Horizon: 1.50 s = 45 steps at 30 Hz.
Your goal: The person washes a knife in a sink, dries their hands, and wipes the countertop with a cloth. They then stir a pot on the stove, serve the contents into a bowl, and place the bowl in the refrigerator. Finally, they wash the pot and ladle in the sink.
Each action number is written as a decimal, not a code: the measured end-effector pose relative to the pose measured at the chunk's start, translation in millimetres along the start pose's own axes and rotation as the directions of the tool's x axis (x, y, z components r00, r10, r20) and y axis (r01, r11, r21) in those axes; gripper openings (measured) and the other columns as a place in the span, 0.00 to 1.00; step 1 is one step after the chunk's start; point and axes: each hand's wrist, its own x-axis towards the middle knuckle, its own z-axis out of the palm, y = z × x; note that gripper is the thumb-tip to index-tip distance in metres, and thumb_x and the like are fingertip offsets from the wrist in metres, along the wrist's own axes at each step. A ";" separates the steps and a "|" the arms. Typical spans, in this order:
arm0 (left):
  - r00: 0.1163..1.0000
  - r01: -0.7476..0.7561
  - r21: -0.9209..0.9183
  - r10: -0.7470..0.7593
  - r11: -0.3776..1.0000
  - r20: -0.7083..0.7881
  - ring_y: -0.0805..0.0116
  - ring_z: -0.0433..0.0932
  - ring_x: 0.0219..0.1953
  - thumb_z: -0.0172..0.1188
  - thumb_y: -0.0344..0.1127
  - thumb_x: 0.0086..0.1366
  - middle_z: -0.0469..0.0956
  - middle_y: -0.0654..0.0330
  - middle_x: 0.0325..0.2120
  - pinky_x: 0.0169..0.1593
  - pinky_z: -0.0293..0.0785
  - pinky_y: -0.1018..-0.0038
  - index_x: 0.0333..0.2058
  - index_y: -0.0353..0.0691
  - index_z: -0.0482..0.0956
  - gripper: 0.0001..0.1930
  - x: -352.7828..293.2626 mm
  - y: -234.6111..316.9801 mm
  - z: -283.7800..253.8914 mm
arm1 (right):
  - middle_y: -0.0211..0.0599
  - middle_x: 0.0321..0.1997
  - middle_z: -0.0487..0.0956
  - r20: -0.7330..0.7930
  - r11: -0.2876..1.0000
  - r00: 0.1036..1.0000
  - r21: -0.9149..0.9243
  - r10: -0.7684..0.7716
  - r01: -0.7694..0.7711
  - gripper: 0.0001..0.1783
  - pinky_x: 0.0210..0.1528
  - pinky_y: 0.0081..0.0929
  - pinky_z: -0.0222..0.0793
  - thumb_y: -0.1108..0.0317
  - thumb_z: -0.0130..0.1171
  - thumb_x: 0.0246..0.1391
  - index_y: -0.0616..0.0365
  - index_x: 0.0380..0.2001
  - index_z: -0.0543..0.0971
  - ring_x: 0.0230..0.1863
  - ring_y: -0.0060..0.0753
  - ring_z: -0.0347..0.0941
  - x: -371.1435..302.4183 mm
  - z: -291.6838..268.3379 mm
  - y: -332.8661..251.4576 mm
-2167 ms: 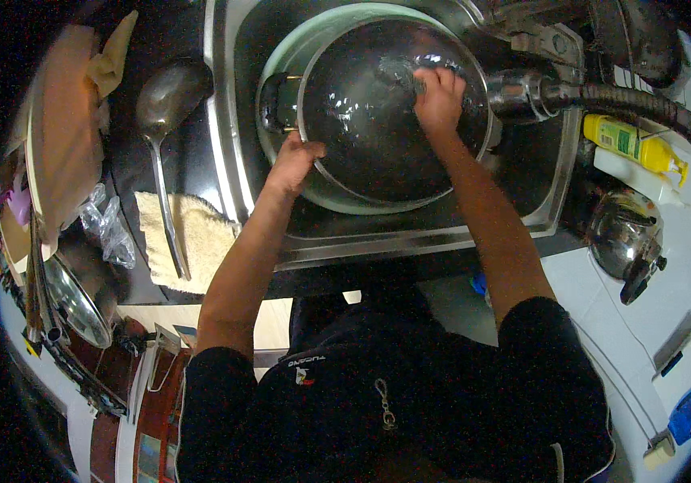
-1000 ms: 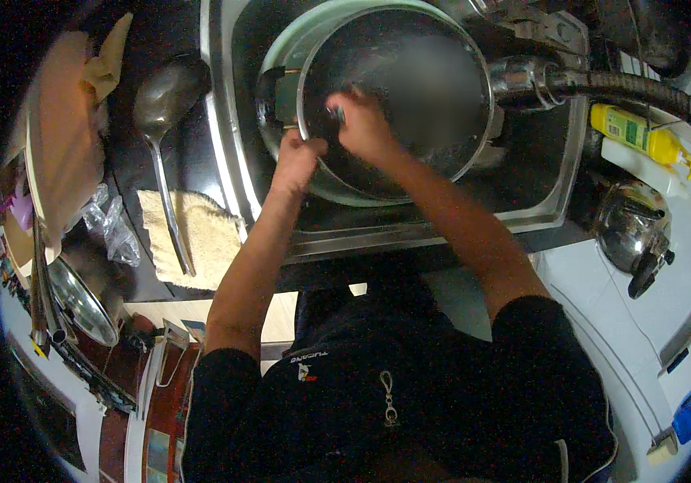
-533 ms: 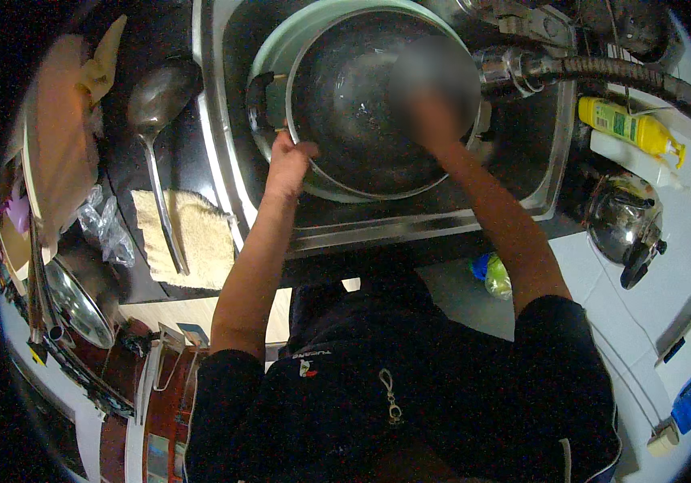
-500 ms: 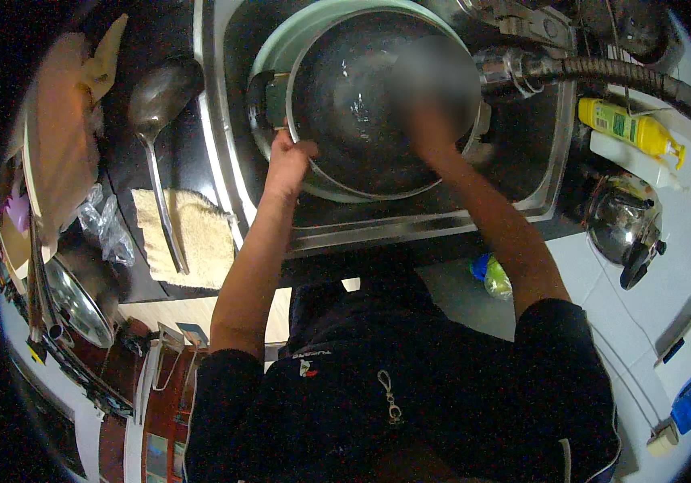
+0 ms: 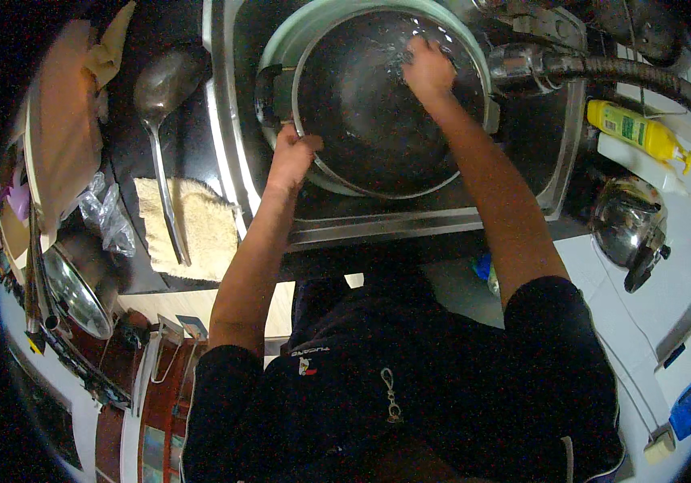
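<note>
A dark, two-handled wok (image 5: 362, 153) with a pale rim sits in a light green basin (image 5: 277, 52) inside the sink. My left hand (image 5: 293, 153) is closed on the wok's near-left rim, just below its black handle (image 5: 266, 92). Inside the wok, near its far wall, my right hand (image 5: 430, 72) is closed with the fingers curled down against the surface. Wet glints show around those fingertips. Whatever they hold, if anything, is too small and blurred to make out.
A metal faucet (image 5: 523, 68) with a flexible hose reaches over the wok's right side. Left of the steel sink (image 5: 410, 220) lie a large ladle (image 5: 170, 84) and a cream cloth (image 5: 204, 225). A yellow pump bottle (image 5: 635, 129) and a steel kettle (image 5: 627, 217) stand to the right.
My right hand has shifted a little up inside the wok and come out of its motion blur. My left hand keeps its place on the rim. The whole view has shifted slightly.
</note>
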 end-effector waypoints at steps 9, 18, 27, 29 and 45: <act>0.999 0.036 -0.061 -0.037 0.997 -0.006 0.74 0.68 0.27 0.50 0.25 0.44 0.71 0.64 0.24 0.32 0.63 0.80 0.34 0.34 0.70 0.14 3.5 -14.5 0.1 | 0.43 0.34 0.71 0.399 0.984 0.900 0.048 -0.175 0.171 0.21 0.31 0.42 0.68 0.68 0.59 0.33 0.48 0.37 0.70 0.32 0.51 0.71 -121.5 -13.2 9.5; 0.999 -0.012 0.049 0.014 0.999 -0.040 0.73 0.68 0.25 0.51 0.27 0.44 0.72 0.64 0.22 0.31 0.63 0.79 0.28 0.34 0.73 0.09 1.7 -13.6 0.2 | 0.43 0.33 0.71 0.107 0.981 0.994 0.193 -0.031 0.010 0.15 0.33 0.42 0.68 0.64 0.58 0.38 0.48 0.34 0.71 0.32 0.51 0.71 -9.8 13.9 -70.7; 0.999 0.002 -0.043 -0.004 0.999 -0.045 0.72 0.67 0.25 0.50 0.26 0.44 0.71 0.64 0.21 0.30 0.62 0.78 0.30 0.32 0.71 0.10 -0.1 -11.1 9.1 | 0.46 0.38 0.69 0.379 0.978 0.925 -0.201 0.027 0.054 0.22 0.31 0.43 0.68 0.65 0.60 0.36 0.45 0.39 0.69 0.35 0.48 0.71 -68.7 -18.1 43.1; 0.998 -0.012 -0.037 0.010 0.999 -0.059 0.72 0.68 0.26 0.50 0.26 0.44 0.72 0.63 0.23 0.31 0.63 0.78 0.32 0.32 0.71 0.13 -0.4 -14.5 7.7 | 0.45 0.38 0.69 0.481 0.994 0.875 -0.059 -0.050 0.089 0.21 0.32 0.43 0.68 0.66 0.59 0.36 0.46 0.39 0.69 0.36 0.49 0.71 -104.1 -24.1 29.5; 0.997 0.003 0.003 -0.002 1.000 -0.080 0.72 0.67 0.27 0.51 0.26 0.46 0.71 0.63 0.24 0.32 0.62 0.77 0.32 0.35 0.69 0.11 -9.7 -1.7 14.8 | 0.42 0.37 0.68 0.054 0.978 0.979 -0.053 -0.198 0.201 0.18 0.33 0.40 0.69 0.69 0.56 0.38 0.46 0.37 0.70 0.38 0.48 0.69 -15.4 -11.8 31.4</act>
